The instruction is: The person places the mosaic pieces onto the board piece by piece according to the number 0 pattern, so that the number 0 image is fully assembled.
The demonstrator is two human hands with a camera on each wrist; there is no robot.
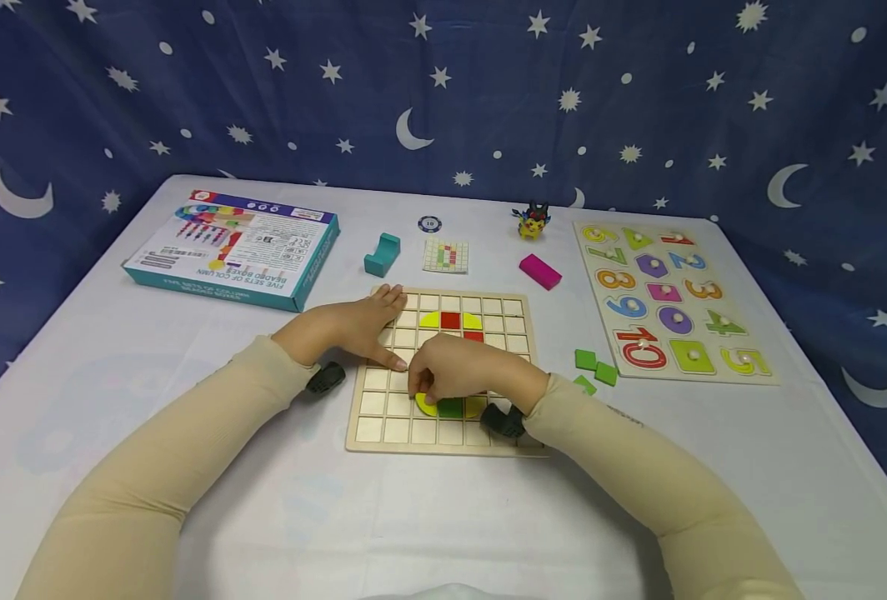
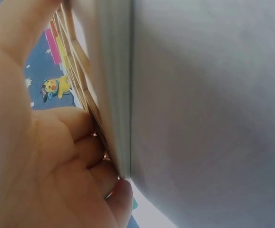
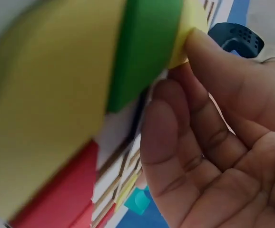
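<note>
A wooden grid board (image 1: 383, 407) lies in the middle of the white table. My left hand (image 1: 353, 329) rests flat on its upper left part, fingers straight; the left wrist view shows the palm (image 2: 42, 156) against the board's edge (image 2: 109, 71). My right hand (image 1: 458, 371) is curled over the board's lower rows. Its fingertips pinch a yellow rounded piece (image 1: 424, 406) that sits beside a green square (image 1: 451, 408) and a second yellow piece (image 1: 476, 407). In the right wrist view a fingertip (image 3: 199, 47) touches the far yellow piece (image 3: 192, 21) next to the green square (image 3: 142, 52). Red and yellow pieces (image 1: 450, 320) fill the upper rows.
A printed toy box (image 1: 233, 250) lies at back left, with a teal block (image 1: 381, 254), a chip (image 1: 429, 223), a pattern card (image 1: 446, 256), a pink block (image 1: 539, 272) and a yellow toy figure (image 1: 533, 221) behind the board. A number puzzle (image 1: 736, 379) and loose green squares (image 1: 593, 367) lie at right.
</note>
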